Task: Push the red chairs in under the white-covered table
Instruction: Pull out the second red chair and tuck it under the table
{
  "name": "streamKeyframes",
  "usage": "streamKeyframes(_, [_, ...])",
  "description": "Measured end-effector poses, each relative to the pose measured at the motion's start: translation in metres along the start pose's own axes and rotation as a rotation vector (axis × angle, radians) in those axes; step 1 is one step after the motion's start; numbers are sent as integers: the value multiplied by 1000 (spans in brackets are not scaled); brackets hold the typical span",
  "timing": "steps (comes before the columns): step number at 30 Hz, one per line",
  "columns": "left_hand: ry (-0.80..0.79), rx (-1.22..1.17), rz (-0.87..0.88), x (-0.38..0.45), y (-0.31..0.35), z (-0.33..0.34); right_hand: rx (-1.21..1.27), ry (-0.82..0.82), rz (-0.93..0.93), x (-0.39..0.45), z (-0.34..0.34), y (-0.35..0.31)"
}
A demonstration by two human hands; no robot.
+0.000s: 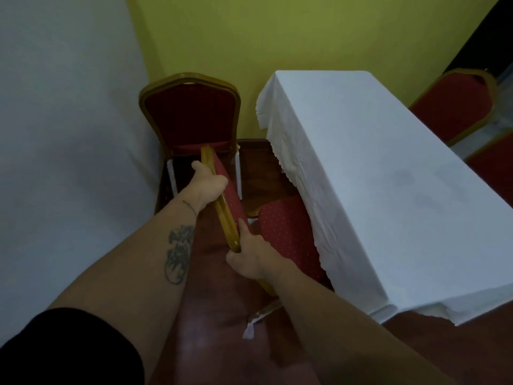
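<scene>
both hands, left hand (208,182) and right hand (249,259), grip closed on the gold-framed backrest (222,201) of a red padded chair (283,229), seat partly under the white-covered table (374,176); push evenly, straight in.

Tight corridor between the wall and the white-covered desk

The near red chair (280,229) has its seat partly under the desk (374,190), its gold-framed back edge-on across the floor strip. Beyond it a second red chair (190,118) blocks the far end against the green wall (277,31). The white wall (69,120) closes the left. Open floor (211,329) lies nearest the camera; two more chairs (458,107) crowd the desk's far side.
</scene>
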State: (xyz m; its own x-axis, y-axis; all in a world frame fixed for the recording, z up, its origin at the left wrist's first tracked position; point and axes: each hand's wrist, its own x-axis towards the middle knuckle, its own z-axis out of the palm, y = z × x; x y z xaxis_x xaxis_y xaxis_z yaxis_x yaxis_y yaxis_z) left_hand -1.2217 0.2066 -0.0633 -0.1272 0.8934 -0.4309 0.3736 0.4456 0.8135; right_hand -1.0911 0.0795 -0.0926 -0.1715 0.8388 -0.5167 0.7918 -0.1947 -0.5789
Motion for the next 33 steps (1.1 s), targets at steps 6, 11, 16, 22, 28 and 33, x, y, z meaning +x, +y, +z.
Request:
streamKeyframes(6, [31,58,59,24,13,14,52,5,11,22,-17,10])
streamKeyframes(11, [-16,75,64,36,25,26,107,44,19,32,-29,23])
streamKeyframes(16, [-42,58,105,43,36,37,116,75,32,43,-38,33])
streamKeyframes(22, [-20,101,125,52,49,46,172,114,49,52,-42,36])
streamKeyframes(28, [50,263,196,47,49,48,238,115,58,46,-37,35])
streamKeyframes(33, [-132,497,158,42,49,23,324,-101,127,48,-61,40])
